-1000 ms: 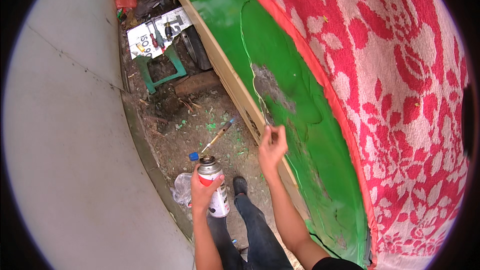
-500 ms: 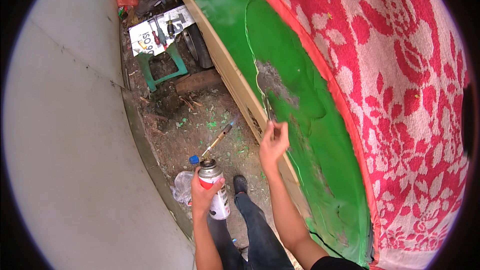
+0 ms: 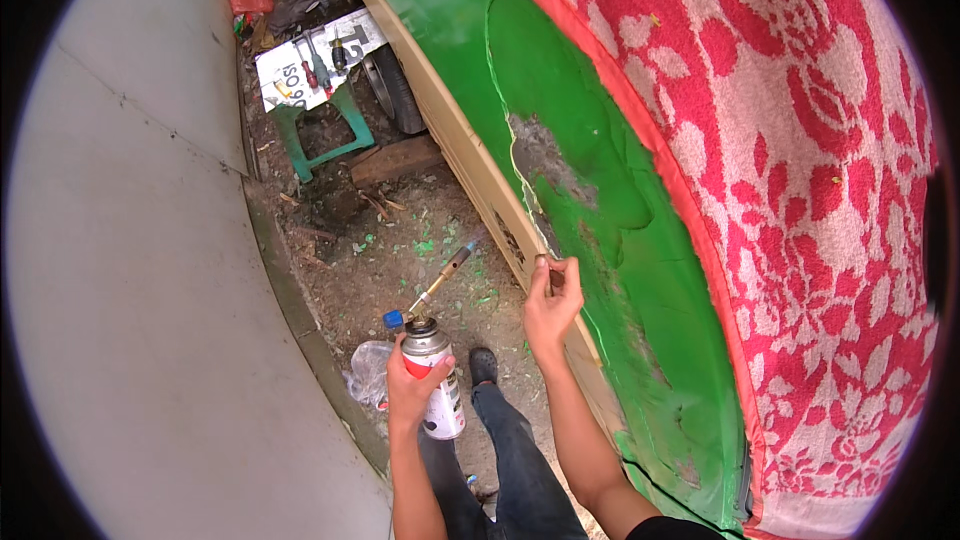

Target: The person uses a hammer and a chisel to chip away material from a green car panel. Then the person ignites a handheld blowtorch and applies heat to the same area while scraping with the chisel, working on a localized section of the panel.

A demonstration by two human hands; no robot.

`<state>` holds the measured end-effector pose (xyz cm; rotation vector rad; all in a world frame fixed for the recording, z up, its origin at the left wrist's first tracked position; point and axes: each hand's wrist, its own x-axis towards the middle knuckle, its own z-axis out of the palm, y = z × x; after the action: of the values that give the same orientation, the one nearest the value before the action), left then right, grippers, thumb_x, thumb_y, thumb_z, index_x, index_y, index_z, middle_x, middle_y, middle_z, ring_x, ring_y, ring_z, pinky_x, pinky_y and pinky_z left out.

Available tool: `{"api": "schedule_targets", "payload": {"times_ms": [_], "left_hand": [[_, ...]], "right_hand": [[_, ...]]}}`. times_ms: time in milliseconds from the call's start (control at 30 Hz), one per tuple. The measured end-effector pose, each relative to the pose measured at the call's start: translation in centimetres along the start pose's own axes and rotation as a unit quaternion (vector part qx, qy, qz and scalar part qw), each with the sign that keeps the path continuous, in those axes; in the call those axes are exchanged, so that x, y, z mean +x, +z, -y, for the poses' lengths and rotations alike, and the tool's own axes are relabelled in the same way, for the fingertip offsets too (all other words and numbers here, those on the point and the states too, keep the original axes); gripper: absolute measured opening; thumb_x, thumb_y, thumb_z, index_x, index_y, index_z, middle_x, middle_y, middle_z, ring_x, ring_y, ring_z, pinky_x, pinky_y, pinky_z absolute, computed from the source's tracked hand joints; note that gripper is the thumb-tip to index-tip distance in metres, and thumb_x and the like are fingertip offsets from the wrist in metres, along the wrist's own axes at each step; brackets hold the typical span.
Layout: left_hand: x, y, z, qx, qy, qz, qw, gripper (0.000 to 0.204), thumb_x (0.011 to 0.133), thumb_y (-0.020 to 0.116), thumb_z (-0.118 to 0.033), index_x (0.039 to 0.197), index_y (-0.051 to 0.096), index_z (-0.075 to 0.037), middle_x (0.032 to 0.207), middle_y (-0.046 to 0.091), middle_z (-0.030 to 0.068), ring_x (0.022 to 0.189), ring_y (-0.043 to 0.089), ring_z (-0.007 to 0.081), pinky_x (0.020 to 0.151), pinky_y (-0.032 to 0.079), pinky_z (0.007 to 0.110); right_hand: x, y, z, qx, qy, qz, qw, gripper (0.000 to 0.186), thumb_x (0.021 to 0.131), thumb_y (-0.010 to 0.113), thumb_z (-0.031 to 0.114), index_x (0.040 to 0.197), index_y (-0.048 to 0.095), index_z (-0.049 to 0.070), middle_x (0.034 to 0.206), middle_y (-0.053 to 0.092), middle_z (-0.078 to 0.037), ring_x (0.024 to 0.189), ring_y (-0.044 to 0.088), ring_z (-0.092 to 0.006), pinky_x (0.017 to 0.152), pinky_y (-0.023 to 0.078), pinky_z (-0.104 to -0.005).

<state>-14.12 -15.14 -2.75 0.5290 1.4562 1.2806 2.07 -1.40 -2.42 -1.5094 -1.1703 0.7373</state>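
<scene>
My left hand (image 3: 414, 386) is wrapped round the can of a gas torch (image 3: 443, 412), which stands upright, white and red with a blue knob. Its brass nozzle points up and right, with a faint bluish flame at the tip, apart from the panel. My right hand (image 3: 552, 310) is pinched at the edge of a green painted panel (image 3: 600, 155); a small thin thing in its fingers is mostly hidden. Just beyond those fingers, a pale ragged line of lifted paint (image 3: 522, 175) runs along the panel beside a bare grey patch (image 3: 550, 160).
A patterned red and white towel (image 3: 790, 190) covers the right side. On a green stool (image 3: 335, 150) lies a white board with several screwdrivers (image 3: 318, 60). A wheel (image 3: 395, 90) and a wood block (image 3: 397, 162) are below the panel. A large pale curved surface (image 3: 150, 270) fills the left.
My right hand has shifted slightly down and right, and the thin dark tool that showed beyond its fingertips is now mostly hidden. The torch has barely moved.
</scene>
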Motion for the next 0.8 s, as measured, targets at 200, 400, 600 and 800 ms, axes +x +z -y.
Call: {"api": "schedule_targets", "payload": {"times_ms": [200, 400, 600, 800], "left_hand": [[1.3, 1.5, -0.5, -0.011, -0.002, 0.021, 1.0, 0.047, 0.076, 0.086, -0.014, 0.112, 0.057, -0.002, 0.094, 0.068, 0.0049, 0.081, 0.064, 0.0123, 0.073, 0.052, 0.029], [3.9, 3.4, -1.2, 0.04, 0.014, 0.066, 0.997, 0.047, 0.076, 0.086, -0.017, 0.112, 0.058, -0.002, 0.095, 0.069, 0.0058, 0.082, 0.064, 0.0128, 0.075, 0.053, 0.03], [4.9, 4.1, -1.2, 0.054, 0.014, 0.088, 0.995, 0.048, 0.076, 0.086, -0.019, 0.111, 0.059, -0.002, 0.096, 0.07, 0.007, 0.083, 0.065, 0.0136, 0.076, 0.053, 0.031], [5.3, 4.3, -1.2, 0.051, 0.013, 0.099, 0.994, 0.048, 0.076, 0.087, -0.019, 0.112, 0.059, -0.002, 0.095, 0.069, 0.0064, 0.083, 0.065, 0.0139, 0.076, 0.053, 0.031]], "right_hand": [[-1.2, -3.0, 0.1, 0.049, 0.029, -0.017, 0.998, 0.016, 0.099, 0.059, 0.0, 0.088, 0.046, 0.0, 0.081, 0.06, -0.003, 0.076, 0.054, -0.0053, 0.066, 0.044, -0.0228], [-3.0, -4.7, 0.2, 0.014, 0.056, 0.007, 0.998, 0.015, 0.1, 0.057, 0.001, 0.09, 0.045, 0.0, 0.083, 0.061, -0.004, 0.078, 0.055, -0.0057, 0.068, 0.044, -0.0216], [-3.0, -5.0, -0.4, 0.065, 0.081, 0.003, 0.995, 0.014, 0.101, 0.055, 0.001, 0.091, 0.044, 0.0, 0.081, 0.058, -0.003, 0.075, 0.053, -0.0051, 0.066, 0.043, -0.0209], [-2.8, -5.3, -0.3, 0.051, 0.096, 0.014, 0.994, 0.014, 0.101, 0.055, 0.002, 0.092, 0.045, 0.001, 0.082, 0.057, -0.003, 0.074, 0.051, -0.0047, 0.064, 0.042, -0.0204]]}}
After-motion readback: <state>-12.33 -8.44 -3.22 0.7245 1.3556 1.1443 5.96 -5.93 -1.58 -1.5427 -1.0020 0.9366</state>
